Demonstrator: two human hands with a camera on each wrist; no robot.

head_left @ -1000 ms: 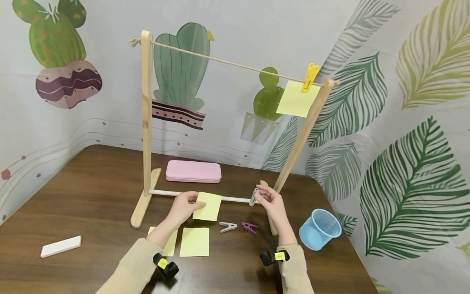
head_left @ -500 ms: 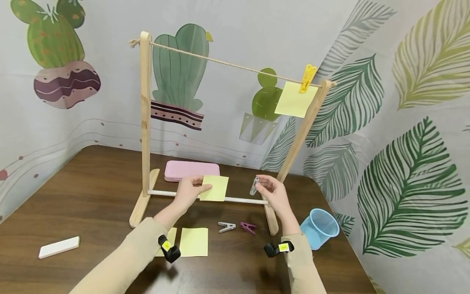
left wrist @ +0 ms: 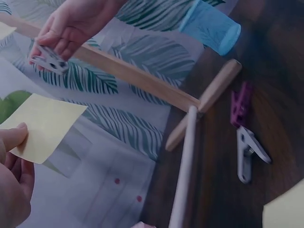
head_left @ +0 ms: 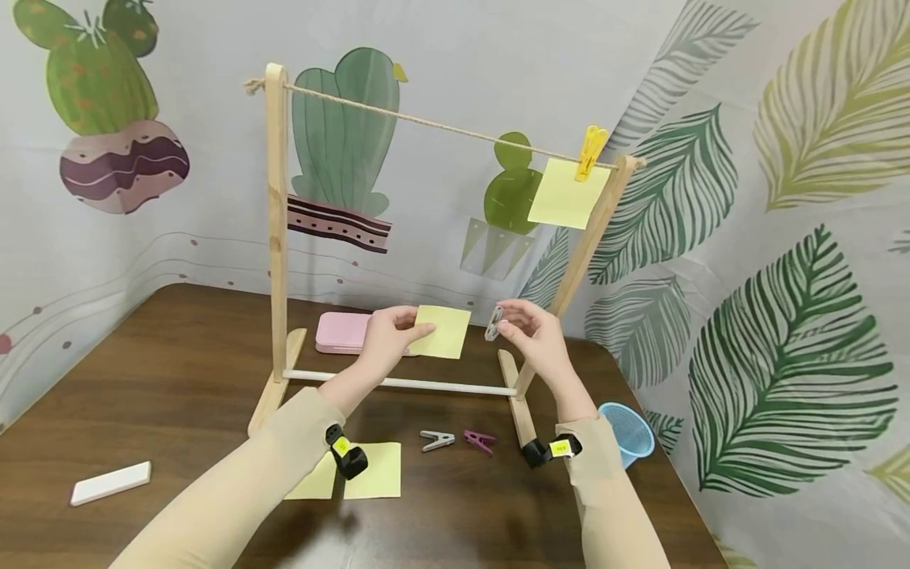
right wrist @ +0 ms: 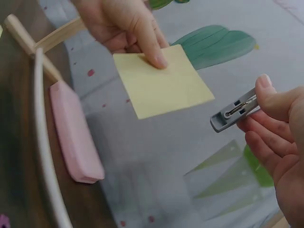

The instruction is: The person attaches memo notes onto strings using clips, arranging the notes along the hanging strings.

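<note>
My left hand (head_left: pixel 389 338) pinches a yellow sticky note (head_left: pixel 446 332) by its left edge, thumb in front, above the rack's white crossbar (head_left: pixel 441 386). To its right, my right hand (head_left: pixel 535 336) holds a grey clothespin (right wrist: pixel 235 113) between thumb and fingers, its nose pointing toward the note but apart from it. A second sticky note (head_left: pixel 562 197) hangs from the rope (head_left: pixel 441 125) under a yellow clothespin (head_left: pixel 591 153), beside the right post. On the table lie a light grey clothespin (head_left: pixel 437 440) and a purple clothespin (head_left: pixel 479 441).
More yellow notes (head_left: pixel 380 472) lie at the front, partly behind the left sleeve. A pink case (head_left: pixel 340 332) sits behind the wooden rack (head_left: pixel 278 229). The blue mesh cup (head_left: pixel 629 435) stands at right, a white block (head_left: pixel 110 483) at left.
Both hands have risen from near the crossbar, the left one also moving right. The sticky note and grey clothespin have gone up with them and are now closer together.
</note>
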